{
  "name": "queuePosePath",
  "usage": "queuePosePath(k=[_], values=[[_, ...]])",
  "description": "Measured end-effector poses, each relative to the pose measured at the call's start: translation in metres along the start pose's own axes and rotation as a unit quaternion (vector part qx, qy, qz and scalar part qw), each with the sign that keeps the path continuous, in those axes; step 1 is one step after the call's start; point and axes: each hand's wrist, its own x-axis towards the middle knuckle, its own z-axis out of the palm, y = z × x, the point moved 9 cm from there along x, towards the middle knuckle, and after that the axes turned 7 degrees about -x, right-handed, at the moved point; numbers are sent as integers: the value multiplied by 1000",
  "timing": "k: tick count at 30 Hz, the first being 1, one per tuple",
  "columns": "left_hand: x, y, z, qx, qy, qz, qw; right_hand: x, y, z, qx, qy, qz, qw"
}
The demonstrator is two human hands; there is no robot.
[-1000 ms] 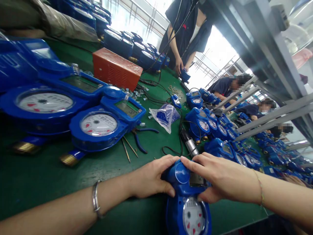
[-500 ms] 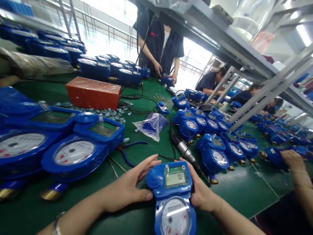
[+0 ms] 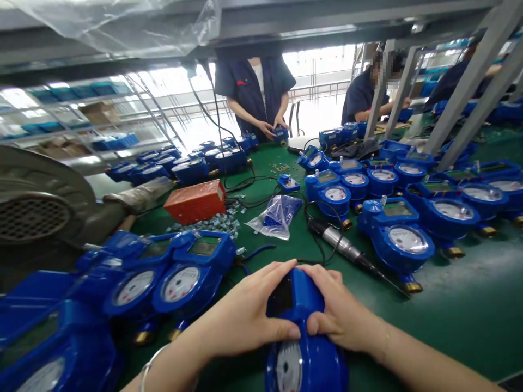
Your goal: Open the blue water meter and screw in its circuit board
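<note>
At the bottom centre of the head view, a blue water meter (image 3: 321,362) is held between both hands, its dial turned partly to the left. My left hand (image 3: 249,313) wraps around its left side, thumb across the front above the dial. Around the right side closes my right hand (image 3: 347,310), with its thumb close to the left one. The fingers and the tilt hide most of the display. Just beyond lies an electric screwdriver (image 3: 341,245) with a long thin bit. A clear bag of small blue parts (image 3: 278,215) rests on the green table.
Several water meters (image 3: 180,283) stand on the left and more (image 3: 408,239) on the right. An orange box (image 3: 196,200) sits among small scattered pieces. A grey blower (image 3: 36,212) is at far left. Shelf posts (image 3: 469,81) rise at right. Across the table, a person (image 3: 257,92) handles another meter.
The water meter has been turned on its vertical axis, so its dial and display face left instead of up at me. Both hands have closed further over its top. My view has shifted and levelled.
</note>
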Motion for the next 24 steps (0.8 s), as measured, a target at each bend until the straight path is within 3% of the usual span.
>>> queuePosePath(k=[11,24], values=[[5,10,-8,60,51,135,988,-2,0,-4,40,5,-8,999],[8,19,-12,34,59,167,984,-3,3,-1,108,0,1,994]])
